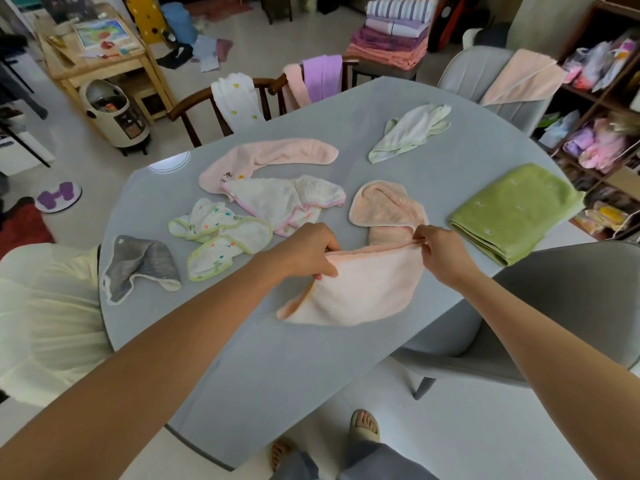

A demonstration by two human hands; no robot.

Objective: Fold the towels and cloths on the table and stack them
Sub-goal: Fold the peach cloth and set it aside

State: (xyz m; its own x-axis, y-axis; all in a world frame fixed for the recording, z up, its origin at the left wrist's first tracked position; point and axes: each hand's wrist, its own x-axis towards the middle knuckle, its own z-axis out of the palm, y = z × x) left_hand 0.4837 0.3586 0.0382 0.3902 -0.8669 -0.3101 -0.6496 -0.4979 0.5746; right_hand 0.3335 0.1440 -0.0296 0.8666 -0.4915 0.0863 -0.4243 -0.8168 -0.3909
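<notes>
A peach-pink towel (360, 285) lies partly folded over itself near the middle of the grey table (263, 362). My left hand (308, 249) grips its folded edge on the left, and my right hand (440, 252) pinches the same edge on the right. The towel's far end (384, 206) trails away behind my hands. A green towel (516, 213) lies folded flat at the right. Unfolded cloths lie further off: a long pink towel (270, 157), a white pink-edged cloth (287, 199), a white patterned cloth (221, 237), a grey cloth (142, 268) and a pale green-white cloth (412, 131).
A grey chair (568, 313) stands at the table's right side and a cream-covered chair (45, 320) at the left. Wooden chairs (194, 112) draped with cloths stand at the far edge. A shelf (602, 116) with bags is at the far right.
</notes>
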